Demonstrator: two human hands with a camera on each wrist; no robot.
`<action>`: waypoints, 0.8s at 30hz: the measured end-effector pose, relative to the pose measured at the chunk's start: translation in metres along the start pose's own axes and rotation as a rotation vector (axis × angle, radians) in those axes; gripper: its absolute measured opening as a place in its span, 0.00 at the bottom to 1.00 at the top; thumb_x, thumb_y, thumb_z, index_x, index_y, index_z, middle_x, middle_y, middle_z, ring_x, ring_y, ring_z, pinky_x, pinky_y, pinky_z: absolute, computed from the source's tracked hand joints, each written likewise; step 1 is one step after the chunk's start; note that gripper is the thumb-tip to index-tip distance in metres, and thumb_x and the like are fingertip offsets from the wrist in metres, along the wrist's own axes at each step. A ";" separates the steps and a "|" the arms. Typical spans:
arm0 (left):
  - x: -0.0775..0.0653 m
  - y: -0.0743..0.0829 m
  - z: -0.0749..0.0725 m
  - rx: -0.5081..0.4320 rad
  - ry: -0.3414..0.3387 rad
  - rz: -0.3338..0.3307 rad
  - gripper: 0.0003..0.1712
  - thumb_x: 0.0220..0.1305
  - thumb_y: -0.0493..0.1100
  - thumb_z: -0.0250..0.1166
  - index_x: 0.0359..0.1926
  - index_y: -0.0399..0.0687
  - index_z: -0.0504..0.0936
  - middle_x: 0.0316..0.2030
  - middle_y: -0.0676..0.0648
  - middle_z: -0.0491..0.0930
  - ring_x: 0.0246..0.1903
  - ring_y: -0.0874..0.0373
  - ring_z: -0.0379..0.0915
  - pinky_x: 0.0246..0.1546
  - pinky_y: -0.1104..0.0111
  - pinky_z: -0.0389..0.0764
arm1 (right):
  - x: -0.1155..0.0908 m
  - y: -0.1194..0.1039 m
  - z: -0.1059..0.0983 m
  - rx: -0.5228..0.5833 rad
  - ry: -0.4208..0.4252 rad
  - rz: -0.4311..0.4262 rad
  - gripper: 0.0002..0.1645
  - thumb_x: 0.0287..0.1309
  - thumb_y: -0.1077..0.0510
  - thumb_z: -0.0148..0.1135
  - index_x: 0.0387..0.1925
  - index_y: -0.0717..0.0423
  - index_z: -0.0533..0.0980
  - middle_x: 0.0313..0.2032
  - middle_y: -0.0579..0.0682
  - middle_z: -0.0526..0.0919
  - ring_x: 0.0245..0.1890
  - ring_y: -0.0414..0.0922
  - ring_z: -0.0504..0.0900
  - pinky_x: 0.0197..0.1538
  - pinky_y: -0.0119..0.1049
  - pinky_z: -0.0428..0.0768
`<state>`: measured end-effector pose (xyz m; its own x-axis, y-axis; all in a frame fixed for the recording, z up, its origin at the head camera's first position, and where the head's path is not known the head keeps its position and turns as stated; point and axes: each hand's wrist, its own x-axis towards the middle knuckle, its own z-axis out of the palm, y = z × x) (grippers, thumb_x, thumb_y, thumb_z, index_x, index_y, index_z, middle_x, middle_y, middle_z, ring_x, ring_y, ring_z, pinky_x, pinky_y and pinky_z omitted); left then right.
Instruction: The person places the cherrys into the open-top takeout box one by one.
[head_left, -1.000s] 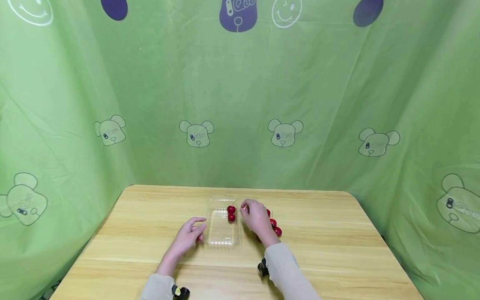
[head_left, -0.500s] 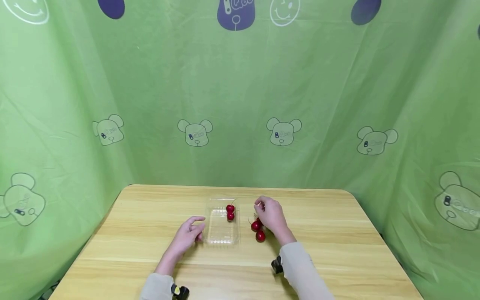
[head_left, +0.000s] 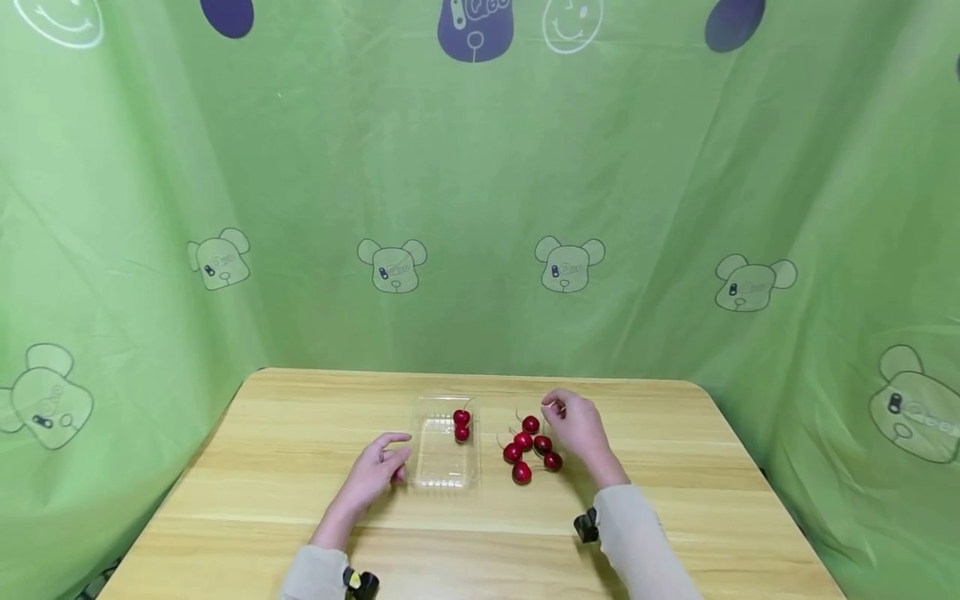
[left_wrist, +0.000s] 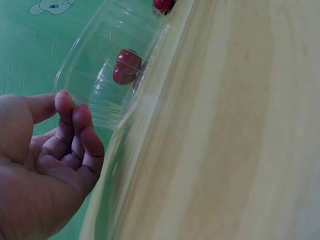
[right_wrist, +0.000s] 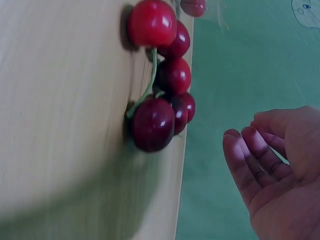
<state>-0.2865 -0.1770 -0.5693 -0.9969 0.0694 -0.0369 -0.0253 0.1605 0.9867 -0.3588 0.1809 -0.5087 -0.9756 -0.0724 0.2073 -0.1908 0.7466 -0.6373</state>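
A clear plastic container (head_left: 442,475) lies on the table with two cherries (head_left: 462,425) inside, against its right side. My left hand (head_left: 375,473) rests beside its left wall, fingers loosely bent. In the left wrist view the fingertips (left_wrist: 64,102) are at the container's rim; whether they press on it I cannot tell. Right of the container, several loose red cherries (head_left: 522,442) with stems lie close together. My right hand (head_left: 581,429) hovers just beyond them on the right, fingers relaxed. In the right wrist view nothing shows between the fingers (right_wrist: 260,145).
The wooden table (head_left: 675,500) has rounded far corners. Behind it and along both sides hangs a green curtain (head_left: 480,333) with printed bear heads. Small black cameras (head_left: 587,526) sit at both wrists, by the light sleeves (head_left: 637,542).
My right hand has moved right, away from the container and past the loose cherries, uncovering them. Left hand, container and the two cherries in it stay put.
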 end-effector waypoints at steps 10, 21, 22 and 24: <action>0.002 -0.001 0.000 -0.006 -0.002 0.003 0.24 0.76 0.43 0.61 0.67 0.37 0.73 0.24 0.43 0.80 0.25 0.57 0.73 0.28 0.70 0.75 | 0.005 0.022 -0.004 0.010 -0.063 0.014 0.12 0.70 0.61 0.62 0.52 0.59 0.82 0.38 0.52 0.84 0.38 0.47 0.82 0.45 0.43 0.84; 0.002 -0.002 -0.002 0.001 -0.017 0.005 0.25 0.76 0.43 0.62 0.67 0.37 0.73 0.24 0.45 0.80 0.25 0.58 0.73 0.27 0.71 0.73 | 0.005 0.047 0.009 -0.034 -0.246 -0.053 0.25 0.65 0.70 0.60 0.64 0.60 0.77 0.63 0.63 0.78 0.61 0.62 0.78 0.65 0.62 0.75; 0.002 -0.002 -0.002 0.004 -0.017 0.007 0.25 0.76 0.43 0.62 0.67 0.36 0.73 0.24 0.45 0.80 0.25 0.58 0.73 0.27 0.71 0.73 | 0.005 0.049 0.011 -0.044 -0.254 -0.070 0.27 0.64 0.70 0.60 0.64 0.60 0.77 0.64 0.63 0.78 0.63 0.63 0.76 0.67 0.64 0.72; 0.003 -0.002 -0.003 0.008 -0.018 0.008 0.25 0.76 0.43 0.61 0.67 0.36 0.73 0.24 0.46 0.80 0.25 0.58 0.73 0.27 0.71 0.73 | 0.006 0.052 0.013 -0.049 -0.268 -0.089 0.28 0.63 0.70 0.60 0.65 0.59 0.77 0.65 0.63 0.77 0.65 0.64 0.73 0.69 0.67 0.69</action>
<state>-0.2893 -0.1799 -0.5705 -0.9956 0.0882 -0.0315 -0.0164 0.1674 0.9858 -0.3756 0.2106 -0.5501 -0.9503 -0.3068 0.0531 -0.2782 0.7599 -0.5875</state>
